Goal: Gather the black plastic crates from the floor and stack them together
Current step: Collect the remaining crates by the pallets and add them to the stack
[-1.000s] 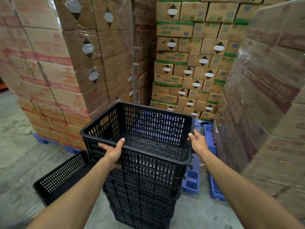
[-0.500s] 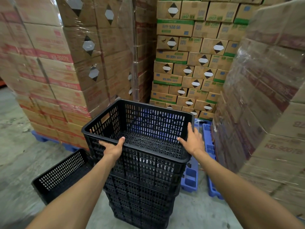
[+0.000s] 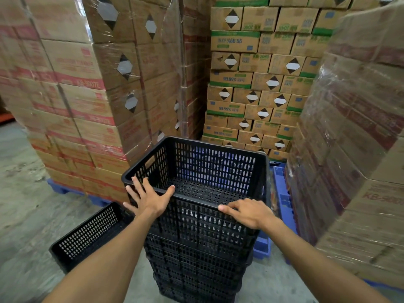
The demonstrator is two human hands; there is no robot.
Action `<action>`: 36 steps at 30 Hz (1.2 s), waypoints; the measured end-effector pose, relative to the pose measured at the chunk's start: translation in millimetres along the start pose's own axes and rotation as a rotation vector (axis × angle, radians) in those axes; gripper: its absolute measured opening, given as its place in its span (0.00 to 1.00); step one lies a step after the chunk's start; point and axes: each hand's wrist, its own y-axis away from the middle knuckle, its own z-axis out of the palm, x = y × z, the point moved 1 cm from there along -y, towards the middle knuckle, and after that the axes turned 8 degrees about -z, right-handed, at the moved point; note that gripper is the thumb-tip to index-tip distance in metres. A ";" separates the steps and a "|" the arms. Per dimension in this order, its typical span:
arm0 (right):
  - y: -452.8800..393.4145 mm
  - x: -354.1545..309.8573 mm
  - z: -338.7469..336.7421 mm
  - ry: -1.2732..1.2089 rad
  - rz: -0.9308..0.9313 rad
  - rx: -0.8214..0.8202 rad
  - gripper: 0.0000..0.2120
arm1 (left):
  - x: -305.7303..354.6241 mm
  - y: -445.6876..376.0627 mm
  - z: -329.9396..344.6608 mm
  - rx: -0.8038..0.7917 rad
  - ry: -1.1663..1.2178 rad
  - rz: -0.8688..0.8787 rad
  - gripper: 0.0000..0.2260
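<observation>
Crate stack [image 3: 196, 226], hands [image 3: 150, 199] flat on rim

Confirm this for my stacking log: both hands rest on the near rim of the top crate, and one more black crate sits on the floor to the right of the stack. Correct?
Not quite. The head view shows the loose black crate on the floor to the left of the stack, not the right. The rest holds: left hand and right hand rest on the top crate's near rim.

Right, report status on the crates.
Left hand open, flat on top crate rim. Right hand resting on near rim. One loose crate on floor, left of stack. Nothing blocking.
</observation>
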 end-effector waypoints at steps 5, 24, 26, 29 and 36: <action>5.8 -7.4 -4.4 -0.046 0.030 -0.069 0.47 | -4.2 1.8 -9.7 -0.089 -0.076 0.027 0.53; -242.4 -347.9 34.4 -0.249 -0.776 0.039 0.22 | -207.2 -155.5 -156.4 0.044 0.221 -0.173 0.28; -279.3 -373.8 56.3 -0.302 -0.733 -0.024 0.23 | -236.3 -172.1 -171.1 0.005 0.206 -0.241 0.27; -330.1 -402.9 92.1 -0.358 -0.649 -0.132 0.25 | -279.0 -197.4 -192.1 -0.014 0.215 -0.318 0.26; -413.8 -432.0 176.0 -0.411 -0.371 -0.345 0.28 | -363.2 -257.2 -204.2 -0.125 0.203 -0.466 0.22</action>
